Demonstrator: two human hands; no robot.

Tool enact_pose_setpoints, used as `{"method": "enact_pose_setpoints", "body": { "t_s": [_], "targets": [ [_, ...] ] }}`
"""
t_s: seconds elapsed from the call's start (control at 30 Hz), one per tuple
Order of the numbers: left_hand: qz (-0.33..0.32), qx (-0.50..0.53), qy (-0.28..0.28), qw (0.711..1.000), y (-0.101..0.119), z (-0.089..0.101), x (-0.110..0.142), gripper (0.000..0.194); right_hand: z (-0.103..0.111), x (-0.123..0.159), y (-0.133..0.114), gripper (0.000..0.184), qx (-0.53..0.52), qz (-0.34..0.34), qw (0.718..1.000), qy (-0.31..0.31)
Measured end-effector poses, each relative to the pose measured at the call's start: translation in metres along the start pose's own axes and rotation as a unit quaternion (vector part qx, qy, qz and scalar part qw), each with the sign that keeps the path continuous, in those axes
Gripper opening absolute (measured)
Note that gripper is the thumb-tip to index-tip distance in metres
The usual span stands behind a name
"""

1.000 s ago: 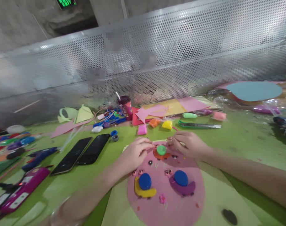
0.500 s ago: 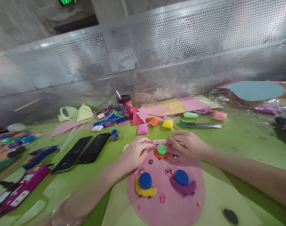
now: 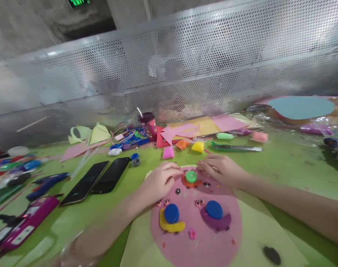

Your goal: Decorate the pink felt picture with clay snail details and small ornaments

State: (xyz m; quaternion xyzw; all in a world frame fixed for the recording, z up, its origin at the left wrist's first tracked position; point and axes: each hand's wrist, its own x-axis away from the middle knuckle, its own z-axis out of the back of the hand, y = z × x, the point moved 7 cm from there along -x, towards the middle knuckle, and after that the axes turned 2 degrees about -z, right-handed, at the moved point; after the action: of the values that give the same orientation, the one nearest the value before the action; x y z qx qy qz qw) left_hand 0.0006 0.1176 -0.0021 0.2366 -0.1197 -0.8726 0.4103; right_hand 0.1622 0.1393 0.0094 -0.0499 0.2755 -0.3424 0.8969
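A pink paper oval [image 3: 202, 241] lies on a pale yellow sheet [image 3: 141, 244]. It carries clay snails: a yellow one [image 3: 173, 226] and a purple one [image 3: 217, 223] with blue caps, and an orange one [image 3: 196, 184] with a green cap [image 3: 191, 176]. My left hand [image 3: 161, 181] rests at the oval's upper left, fingers stretched towards the orange snail, fingertips at its side. On the other side of the green cap, my right hand [image 3: 221, 168] has its fingers pinched together near the oval's top edge. Whatever sits between those fingertips is too small to make out.
Two phones [image 3: 110, 174], a glue gun [image 3: 48, 184] and a magenta power strip [image 3: 26, 222] lie to the left. Behind are clay packets [image 3: 198, 147], a green cutter [image 3: 235, 147], a drink cup [image 3: 148, 125] and coloured paper [image 3: 204, 126]. A perforated metal panel [image 3: 213, 55] stands beyond.
Both hands stay in nearly the same place around the orange snail. Blurred shapes behind the metal panel have shifted, and something pale now shows among the items at the far left.
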Motion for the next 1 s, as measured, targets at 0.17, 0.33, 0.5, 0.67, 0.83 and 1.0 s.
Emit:
{"method": "enact_pose_setpoints", "body": {
  "t_s": [0.17, 0.33, 0.5, 0.67, 0.83, 1.0],
  "targets": [
    [0.01, -0.005, 0.0, 1.0, -0.0008, 0.0007, -0.0003, 0.041, 0.0028, -0.0011, 0.0044, 0.039, -0.02, -0.024, 1.0, 0.006],
    [0.006, -0.005, -0.006, 1.0, -0.0023, -0.0004, -0.0007, 0.042, 0.0052, 0.0001, 0.0043, 0.039, -0.034, -0.026, 0.999, 0.009],
    [0.006, -0.011, -0.003, 1.0, -0.0015, -0.0007, -0.0004, 0.041, 0.0031, -0.0004, 0.0047, 0.039, -0.039, -0.019, 0.999, 0.006],
    [0.01, -0.006, -0.009, 1.0, -0.004, -0.0023, 0.0002, 0.041, 0.0003, -0.0018, 0.0025, 0.04, -0.045, -0.002, 0.999, -0.006],
    [0.011, -0.008, -0.006, 1.0, -0.0066, -0.0025, 0.0001, 0.04, -0.0005, -0.0011, 0.0008, 0.035, -0.054, 0.014, 0.998, -0.016],
    [0.012, -0.014, -0.005, 1.0, -0.0065, -0.003, 0.0001, 0.04, 0.0001, 0.0001, -0.0015, 0.036, -0.057, 0.03, 0.998, -0.025]
  ]
}}
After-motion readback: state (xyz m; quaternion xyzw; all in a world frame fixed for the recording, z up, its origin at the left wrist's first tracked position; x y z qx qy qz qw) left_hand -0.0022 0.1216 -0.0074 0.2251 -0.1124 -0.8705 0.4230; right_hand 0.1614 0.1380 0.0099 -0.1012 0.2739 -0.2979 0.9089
